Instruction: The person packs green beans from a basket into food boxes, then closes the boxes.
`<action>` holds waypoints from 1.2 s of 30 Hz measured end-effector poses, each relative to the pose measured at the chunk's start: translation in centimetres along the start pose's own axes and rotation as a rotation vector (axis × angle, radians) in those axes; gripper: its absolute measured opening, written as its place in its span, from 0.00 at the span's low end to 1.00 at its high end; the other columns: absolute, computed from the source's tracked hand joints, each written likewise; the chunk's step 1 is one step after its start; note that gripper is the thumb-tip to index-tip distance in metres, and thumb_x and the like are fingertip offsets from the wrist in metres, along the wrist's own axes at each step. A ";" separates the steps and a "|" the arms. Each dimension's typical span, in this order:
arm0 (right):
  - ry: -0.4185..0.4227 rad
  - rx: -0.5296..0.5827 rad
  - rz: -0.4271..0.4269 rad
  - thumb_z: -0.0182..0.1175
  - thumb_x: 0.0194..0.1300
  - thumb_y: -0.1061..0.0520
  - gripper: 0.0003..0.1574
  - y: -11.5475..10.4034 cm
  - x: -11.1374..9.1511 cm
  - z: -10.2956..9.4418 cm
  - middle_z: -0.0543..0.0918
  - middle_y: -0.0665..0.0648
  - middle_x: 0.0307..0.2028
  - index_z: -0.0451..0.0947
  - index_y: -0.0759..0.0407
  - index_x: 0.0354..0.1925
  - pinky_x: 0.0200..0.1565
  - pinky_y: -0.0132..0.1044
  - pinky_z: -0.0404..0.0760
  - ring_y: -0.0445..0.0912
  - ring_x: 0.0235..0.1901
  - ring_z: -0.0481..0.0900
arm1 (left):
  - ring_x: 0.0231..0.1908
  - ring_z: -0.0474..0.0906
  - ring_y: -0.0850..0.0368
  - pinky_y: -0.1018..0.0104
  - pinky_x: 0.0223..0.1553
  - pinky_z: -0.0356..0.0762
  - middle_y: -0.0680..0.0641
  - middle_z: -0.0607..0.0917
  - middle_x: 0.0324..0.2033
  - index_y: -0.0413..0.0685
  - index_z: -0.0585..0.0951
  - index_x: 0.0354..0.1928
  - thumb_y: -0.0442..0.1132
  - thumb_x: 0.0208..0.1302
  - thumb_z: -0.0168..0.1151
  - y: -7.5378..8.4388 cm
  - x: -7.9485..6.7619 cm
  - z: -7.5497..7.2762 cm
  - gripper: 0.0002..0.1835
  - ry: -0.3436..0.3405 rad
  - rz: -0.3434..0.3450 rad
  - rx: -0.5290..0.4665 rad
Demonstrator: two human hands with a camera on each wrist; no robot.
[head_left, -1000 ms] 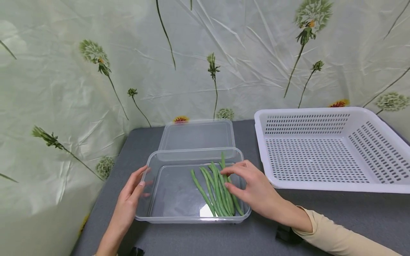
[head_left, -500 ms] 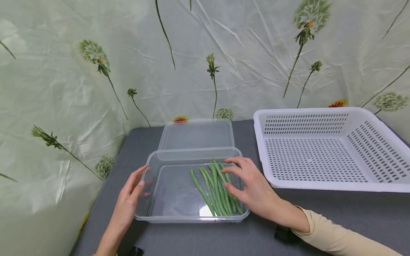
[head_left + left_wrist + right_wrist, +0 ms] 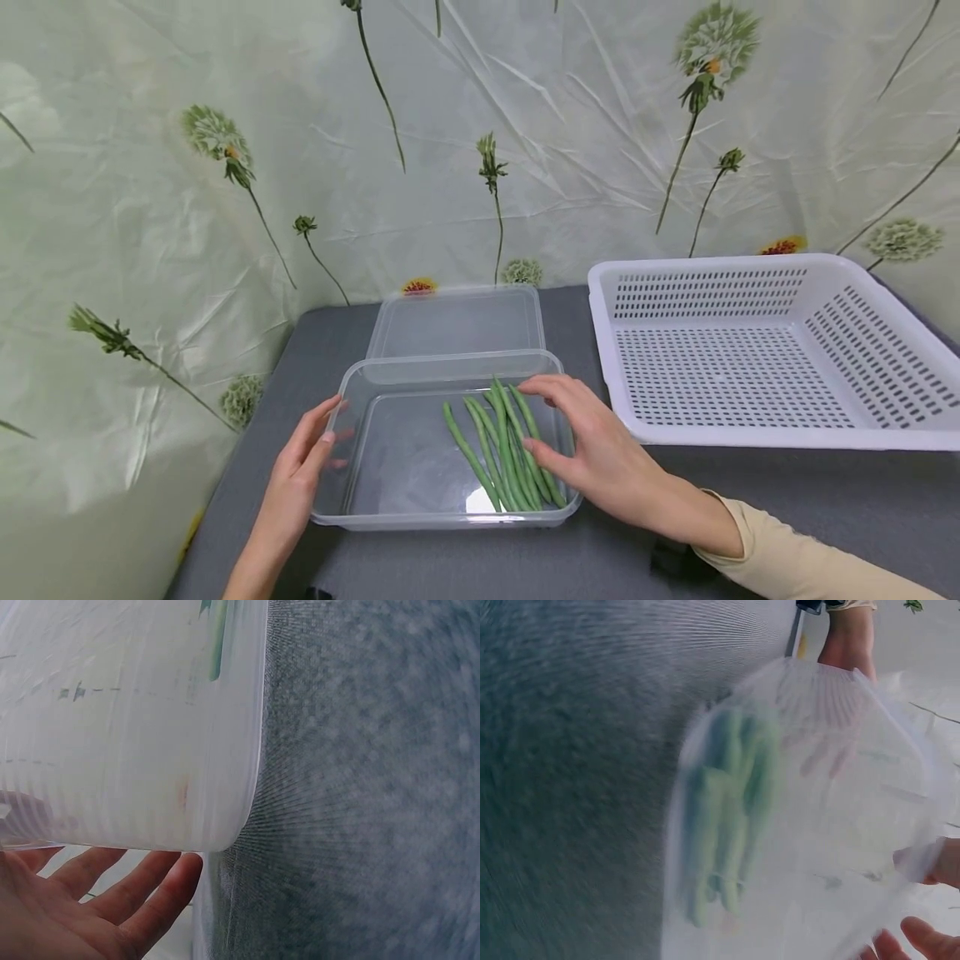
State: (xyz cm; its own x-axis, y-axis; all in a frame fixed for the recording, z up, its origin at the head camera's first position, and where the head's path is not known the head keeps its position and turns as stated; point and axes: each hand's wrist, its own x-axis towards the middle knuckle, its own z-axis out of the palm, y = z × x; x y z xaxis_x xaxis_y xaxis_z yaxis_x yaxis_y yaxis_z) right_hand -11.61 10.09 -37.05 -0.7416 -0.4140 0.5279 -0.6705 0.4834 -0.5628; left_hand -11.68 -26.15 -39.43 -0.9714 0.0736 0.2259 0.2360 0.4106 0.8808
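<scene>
Several green beans point(image 3: 510, 458) lie side by side in the right part of a clear plastic container point(image 3: 442, 523). My left hand point(image 3: 298, 471) rests at the container's left wall. Its fingers point(image 3: 161, 900) reach out nearly straight, with tips at the outer wall in the left wrist view. Over the container's right rim, my right hand point(image 3: 592, 442) hovers above the beans with fingers bent, thumb and forefinger apart and nothing between them. The right wrist view shows the beans blurred through the wall, with that thumb point(image 3: 930, 862) at the rim.
Behind the container lies a flat clear lid point(image 3: 459, 321). A white perforated basket point(image 3: 712, 435) stands at the right on the dark grey tabletop point(image 3: 420, 567). A flower-patterned sheet point(image 3: 420, 192) hangs at the back and left.
A bean that stood up at my right fingers has dropped in among the others. Those fingers spread, then drew together again. My left hand kept its place; the head view tilted slightly.
</scene>
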 end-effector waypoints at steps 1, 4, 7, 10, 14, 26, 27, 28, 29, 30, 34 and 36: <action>0.000 -0.002 -0.003 0.67 0.62 0.57 0.33 -0.2 0.0 -0.2 0.73 0.47 0.60 0.69 0.53 0.64 0.55 0.41 0.73 0.43 0.57 0.71 | 0.52 0.78 0.60 0.61 0.40 0.79 0.38 0.71 0.64 0.45 0.64 0.72 0.36 0.80 0.41 0.0 0.0 -0.1 0.22 -0.004 0.006 0.000; 0.007 -0.010 -0.017 0.67 0.62 0.59 0.34 -0.8 0.1 -1.2 0.73 0.49 0.61 0.68 0.54 0.64 0.55 0.41 0.72 0.44 0.58 0.71 | 0.52 0.78 0.60 0.61 0.40 0.79 0.36 0.70 0.65 0.44 0.63 0.72 0.36 0.79 0.41 0.1 0.0 -0.7 0.23 -0.032 0.029 0.008; 0.015 -0.024 -0.013 0.67 0.63 0.59 0.34 -1.4 0.1 -2.4 0.72 0.49 0.61 0.68 0.53 0.65 0.55 0.40 0.72 0.44 0.57 0.72 | 0.53 0.77 0.55 0.61 0.40 0.79 0.35 0.68 0.66 0.44 0.60 0.73 0.36 0.79 0.41 0.4 0.3 -1.6 0.24 -0.096 0.020 0.044; 0.036 -0.067 0.000 0.67 0.63 0.58 0.34 -1.8 0.0 -3.7 0.71 0.50 0.63 0.68 0.53 0.65 0.58 0.41 0.70 0.45 0.59 0.71 | 0.59 0.72 0.44 0.54 0.45 0.77 0.35 0.62 0.70 0.48 0.55 0.76 0.41 0.80 0.42 1.1 0.8 -2.5 0.27 -0.168 -0.039 0.124; 0.085 -0.134 0.000 0.68 0.61 0.58 0.35 -1.8 -0.1 -5.1 0.71 0.53 0.65 0.70 0.55 0.65 0.63 0.42 0.64 0.49 0.65 0.66 | 0.65 0.62 0.36 0.40 0.51 0.71 0.38 0.57 0.72 0.56 0.49 0.78 0.50 0.79 0.43 2.7 1.2 -3.3 0.31 -0.226 -0.113 0.257; 0.099 -0.195 -0.093 0.66 0.62 0.59 0.32 0.1 2.2 -7.1 0.73 0.56 0.63 0.71 0.60 0.64 0.62 0.46 0.64 0.51 0.64 0.67 | 0.62 0.68 0.36 0.43 0.49 0.72 0.42 0.64 0.70 0.67 0.56 0.76 0.50 0.78 0.46 5.3 3.8 -3.8 0.28 -0.218 -0.007 0.329; 0.083 -0.194 -0.099 0.65 0.62 0.59 0.32 0.2 2.7 -7.4 0.73 0.56 0.63 0.71 0.60 0.64 0.61 0.47 0.66 0.51 0.64 0.68 | 0.62 0.68 0.37 0.43 0.48 0.73 0.43 0.64 0.70 0.67 0.56 0.76 0.51 0.78 0.45 5.4 4.2 -3.9 0.27 -0.217 0.008 0.329; 0.060 -0.186 -0.100 0.65 0.63 0.59 0.32 0.4 3.1 -7.7 0.73 0.56 0.63 0.70 0.60 0.64 0.60 0.48 0.68 0.51 0.63 0.68 | 0.62 0.69 0.38 0.43 0.48 0.72 0.45 0.65 0.70 0.66 0.57 0.75 0.51 0.78 0.46 5.5 4.7 -4.0 0.27 -0.210 0.024 0.337; 0.033 -0.181 -0.094 0.65 0.64 0.59 0.31 0.5 3.5 -8.0 0.73 0.55 0.62 0.70 0.60 0.64 0.58 0.48 0.69 0.50 0.62 0.69 | 0.62 0.69 0.38 0.44 0.48 0.73 0.47 0.65 0.70 0.66 0.58 0.75 0.51 0.78 0.46 5.6 5.1 -4.1 0.27 -0.205 0.037 0.345; 0.004 -0.181 -0.087 0.65 0.65 0.59 0.31 0.7 3.8 -8.4 0.73 0.55 0.62 0.70 0.60 0.64 0.57 0.49 0.71 0.50 0.61 0.70 | 0.60 0.71 0.38 0.45 0.46 0.73 0.47 0.66 0.70 0.65 0.59 0.75 0.51 0.78 0.46 5.7 5.5 -4.2 0.27 -0.200 0.048 0.353; -0.138 -0.169 0.001 0.63 0.68 0.55 0.30 1.4 5.7 -9.8 0.73 0.55 0.61 0.68 0.58 0.65 0.52 0.47 0.76 0.49 0.58 0.73 | 0.54 0.76 0.38 0.50 0.40 0.75 0.44 0.70 0.67 0.62 0.62 0.74 0.52 0.77 0.46 6.1 7.3 -4.7 0.26 -0.178 0.091 0.405; -0.211 -0.153 0.066 0.62 0.70 0.52 0.30 1.7 7.0 -10.6 0.73 0.54 0.62 0.67 0.57 0.66 0.52 0.49 0.76 0.50 0.57 0.74 | 0.56 0.74 0.39 0.49 0.43 0.74 0.44 0.70 0.67 0.59 0.63 0.74 0.51 0.78 0.47 6.3 8.4 -5.0 0.26 -0.187 0.115 0.409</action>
State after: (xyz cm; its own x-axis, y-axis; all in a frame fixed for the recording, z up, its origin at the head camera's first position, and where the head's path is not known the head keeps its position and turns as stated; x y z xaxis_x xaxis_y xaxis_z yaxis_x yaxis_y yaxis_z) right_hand -17.75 16.14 -27.58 -0.7823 -0.5219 0.3400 -0.6216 0.6187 -0.4804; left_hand -18.28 -27.46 -29.95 -0.9368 0.2869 0.2003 0.3484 0.7121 0.6095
